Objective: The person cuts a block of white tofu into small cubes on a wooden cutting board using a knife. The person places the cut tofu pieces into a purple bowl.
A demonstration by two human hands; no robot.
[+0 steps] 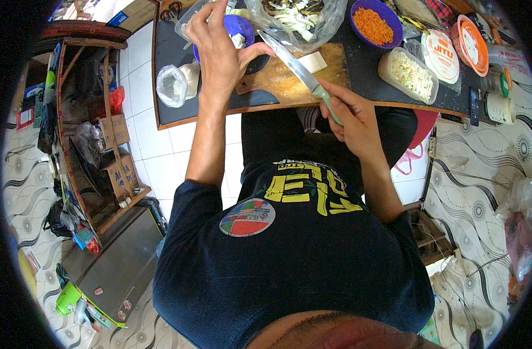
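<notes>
My right hand grips a kitchen knife by its pale green handle, the blade slanting up and left over the wooden cutting board. A white block, likely tofu, lies on the board just beyond the blade. Raised with fingers spread, my left hand holds nothing that I can see. Its thumb points towards the blade near the tip; whether they touch, I cannot tell. Partly hidden behind this hand is a purple bowl with white pieces in it.
A clear plastic bag stands at the table's left edge. Behind the board lies a larger bag of peelings. To the right are a bowl of shredded carrot, a tub of shredded vegetables, an orange basket and a phone.
</notes>
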